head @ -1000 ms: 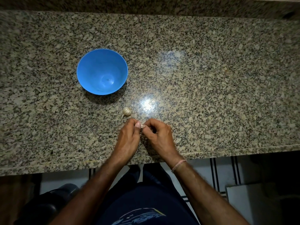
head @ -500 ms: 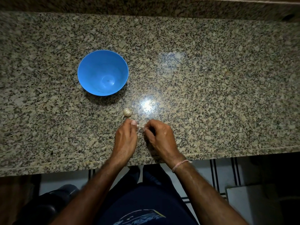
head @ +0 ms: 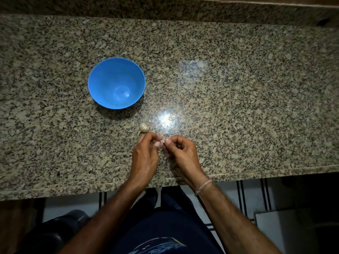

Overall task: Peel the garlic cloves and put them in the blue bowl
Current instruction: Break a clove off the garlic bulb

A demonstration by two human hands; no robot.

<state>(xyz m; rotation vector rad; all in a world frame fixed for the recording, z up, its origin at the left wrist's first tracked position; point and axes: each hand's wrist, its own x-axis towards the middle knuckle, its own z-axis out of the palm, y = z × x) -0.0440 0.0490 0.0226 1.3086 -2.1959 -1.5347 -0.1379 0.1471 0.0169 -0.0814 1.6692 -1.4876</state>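
Granite table (head: 238,107) is carrying an empty blue bowl (head: 95,77), waiting near a garlic bulb (head: 143,127). Both hands, left hand (head: 145,158) and right hand (head: 181,153), are pinching one garlic clove (head: 162,142) together, seemingly picking at its skin.

An overhead lamp lights the granite desk (head: 238,107) moderately, leaving a bright white glare spot just to the right and below the blue bowl (head: 116,83) and a fainter, hazier reflection farther right of the bowl, level with its rim. The bowl casts a soft dark shadow on its near side. Below the desk edge the scene falls into deep gloom. The desk edges bow from wide-angle distortion, and the far corners look smeared.
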